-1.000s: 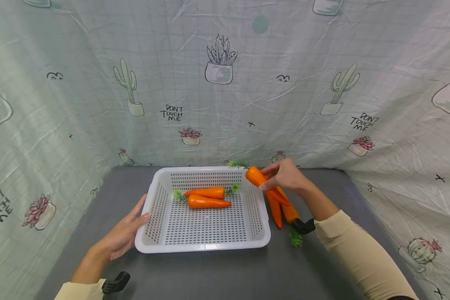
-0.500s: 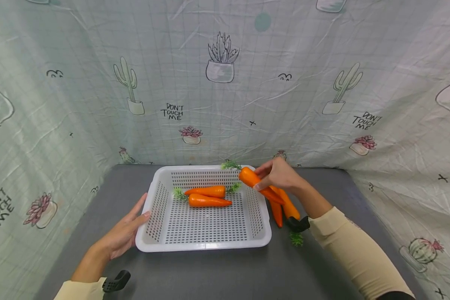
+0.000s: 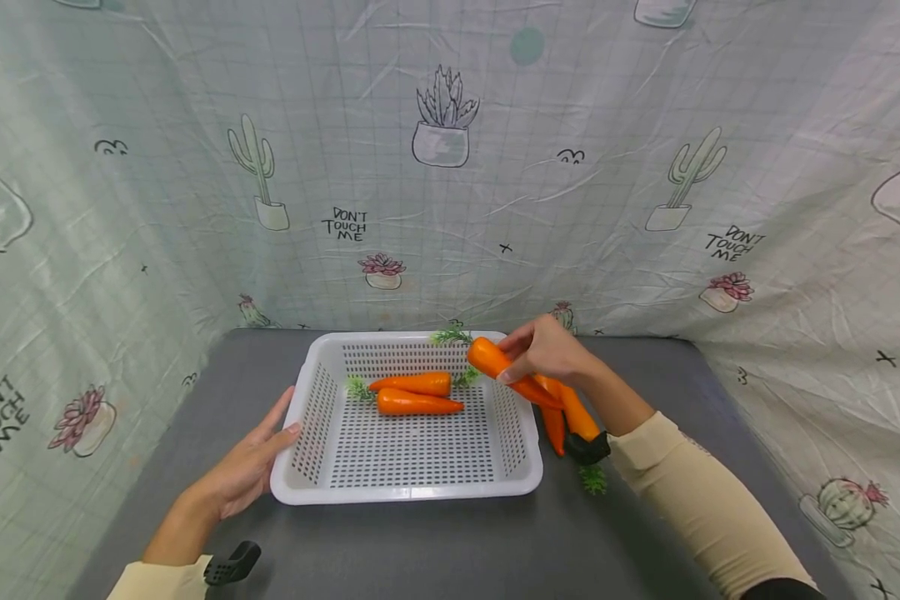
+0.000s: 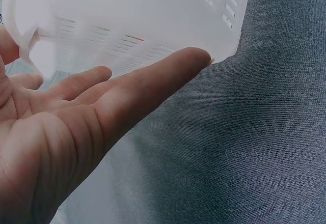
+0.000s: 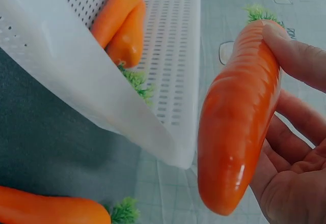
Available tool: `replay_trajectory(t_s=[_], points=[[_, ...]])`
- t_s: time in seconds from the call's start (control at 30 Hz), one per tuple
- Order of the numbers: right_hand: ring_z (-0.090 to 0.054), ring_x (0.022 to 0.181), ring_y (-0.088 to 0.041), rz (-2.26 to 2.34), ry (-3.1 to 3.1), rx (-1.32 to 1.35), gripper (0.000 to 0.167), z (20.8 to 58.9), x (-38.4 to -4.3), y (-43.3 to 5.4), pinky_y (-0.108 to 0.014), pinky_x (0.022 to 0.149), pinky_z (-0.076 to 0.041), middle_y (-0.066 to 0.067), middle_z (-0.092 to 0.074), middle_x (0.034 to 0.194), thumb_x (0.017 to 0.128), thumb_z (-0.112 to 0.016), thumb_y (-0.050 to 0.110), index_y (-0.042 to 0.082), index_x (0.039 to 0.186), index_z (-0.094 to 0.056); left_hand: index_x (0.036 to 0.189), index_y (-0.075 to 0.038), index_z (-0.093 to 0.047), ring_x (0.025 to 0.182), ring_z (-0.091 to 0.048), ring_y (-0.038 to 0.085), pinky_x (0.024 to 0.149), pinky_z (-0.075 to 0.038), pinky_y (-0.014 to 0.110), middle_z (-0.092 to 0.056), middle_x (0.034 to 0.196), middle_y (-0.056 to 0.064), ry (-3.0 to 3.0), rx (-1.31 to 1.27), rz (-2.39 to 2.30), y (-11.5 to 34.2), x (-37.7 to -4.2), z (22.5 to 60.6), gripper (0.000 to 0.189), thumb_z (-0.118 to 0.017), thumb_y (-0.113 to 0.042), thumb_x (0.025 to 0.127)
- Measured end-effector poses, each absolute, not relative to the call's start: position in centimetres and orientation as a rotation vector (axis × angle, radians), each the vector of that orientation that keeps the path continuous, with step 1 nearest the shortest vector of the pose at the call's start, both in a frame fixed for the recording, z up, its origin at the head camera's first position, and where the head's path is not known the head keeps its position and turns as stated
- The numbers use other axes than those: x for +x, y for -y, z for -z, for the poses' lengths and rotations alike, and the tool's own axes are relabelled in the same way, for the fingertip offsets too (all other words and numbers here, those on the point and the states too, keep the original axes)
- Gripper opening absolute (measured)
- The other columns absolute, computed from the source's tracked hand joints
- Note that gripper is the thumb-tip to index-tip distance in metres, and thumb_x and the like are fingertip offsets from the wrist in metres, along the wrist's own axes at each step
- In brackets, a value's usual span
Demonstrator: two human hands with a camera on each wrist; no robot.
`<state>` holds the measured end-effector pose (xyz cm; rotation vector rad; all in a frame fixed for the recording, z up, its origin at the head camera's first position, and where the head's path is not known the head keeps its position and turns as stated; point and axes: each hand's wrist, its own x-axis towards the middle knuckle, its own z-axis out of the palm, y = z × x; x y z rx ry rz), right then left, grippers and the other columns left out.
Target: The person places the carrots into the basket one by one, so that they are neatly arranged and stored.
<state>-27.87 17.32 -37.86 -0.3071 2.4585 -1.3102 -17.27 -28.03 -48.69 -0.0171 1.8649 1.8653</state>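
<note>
In the head view, a white perforated plastic basket stands on the dark grey table. My left hand holds its left side, thumb over the rim, and its other fingers lie straight along the outside wall. My right hand pinches an orange carrot with a green leafy top. It hangs tilted over the basket's back right corner, top end inward and tip towards the table. Two carrots lie inside, one behind and one in front.
To the right of the basket, two more carrots lie on the table, a nearer one partly under my right wrist and another beside the basket wall. A cactus-print cloth hangs behind and at both sides.
My right hand has moved left with the carrot, bringing its leafy end further over the basket. The left hand and the basket stay where they were.
</note>
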Motion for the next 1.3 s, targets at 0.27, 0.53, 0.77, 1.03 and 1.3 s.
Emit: replay_trajectory(t_s=[0.27,0.53,0.77,1.03,1.3], points=[[-0.071,0.094,-0.025,1.292,-2.452,-0.333,0.05,37.8,-28.0,-16.2,-0.037,0.081,-0.061,-0.019,-0.077,0.114,0.075,-0.091,0.003,-0.001,0.121,-0.075,0.161,-0.054,0.014,0.146,-0.041,0.055,0.093,-0.057,0.056,-0.008,0.174,0.025,-1.865,-0.002,-1.86,28.1,-17.3,48.6,0.077,-0.043,-0.037,0.113],[-0.071,0.093,-0.024,1.295,-2.441,-0.369,0.049,37.9,-28.2,-15.1,-0.037,0.082,-0.061,-0.018,-0.077,0.113,0.074,-0.091,0.002,-0.001,0.12,-0.076,0.162,-0.05,0.015,0.15,-0.034,0.057,0.094,-0.056,0.055,-0.006,0.175,0.023,-1.884,-0.021,-1.853,28.1,-17.5,48.7,0.079,-0.045,-0.039,0.112],[-0.073,0.09,-0.023,1.306,-2.391,-0.409,0.049,38.3,-28.3,-14.3,-0.038,0.081,-0.062,-0.017,-0.079,0.109,0.074,-0.091,0.002,-0.001,0.121,-0.076,0.161,-0.053,0.015,0.148,-0.037,0.056,0.093,-0.056,0.056,-0.007,0.175,0.023,-1.866,-0.016,-1.858,28.1,-17.3,48.7,0.077,-0.043,-0.038,0.113],[-0.074,0.084,-0.021,1.31,-2.37,-0.452,0.047,38.6,-28.4,-13.5,-0.037,0.078,-0.062,-0.016,-0.08,0.102,0.073,-0.09,0.0,-0.001,0.119,-0.077,0.162,-0.049,0.015,0.147,-0.039,0.055,0.092,-0.057,0.055,-0.007,0.174,0.023,-1.872,0.008,-1.856,28.1,-17.2,48.6,0.078,-0.044,-0.036,0.113],[-0.074,0.083,-0.021,1.295,-2.385,-0.441,0.047,38.9,-28.6,-12.5,-0.037,0.077,-0.062,-0.014,-0.081,0.101,0.071,-0.092,0.001,0.001,0.116,-0.078,0.162,-0.049,0.015,0.147,-0.038,0.057,0.091,-0.057,0.056,-0.007,0.174,0.024,-1.876,-0.006,-1.862,28.1,-17.3,48.8,0.079,-0.044,-0.036,0.113]])
